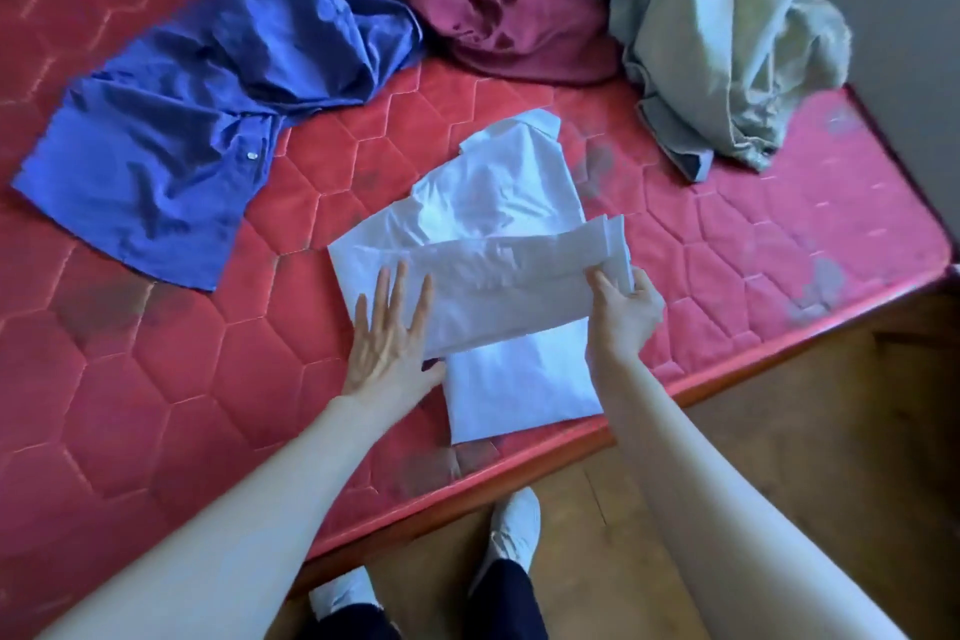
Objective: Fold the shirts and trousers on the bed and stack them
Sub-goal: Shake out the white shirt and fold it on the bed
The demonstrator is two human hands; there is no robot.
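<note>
Folding now: white cotton shirt [498, 203], half done
Left hand [392, 333]: pressing flat, fingers straight
Right hand [626, 307]: pinching its sleeve
Waiting: crumpled blue shirt [208, 109], pale grey-green trousers [727, 42]

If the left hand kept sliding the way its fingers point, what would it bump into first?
The left hand lies flat on the white shirt, fingers pointing up the bed. It would probably cross shirt, then bare red mattress, and perhaps reach the blue shirt.

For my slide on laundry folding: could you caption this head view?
Left hand presses the white shirt flat on the red mattress while right hand pinches its sleeve across.
</note>
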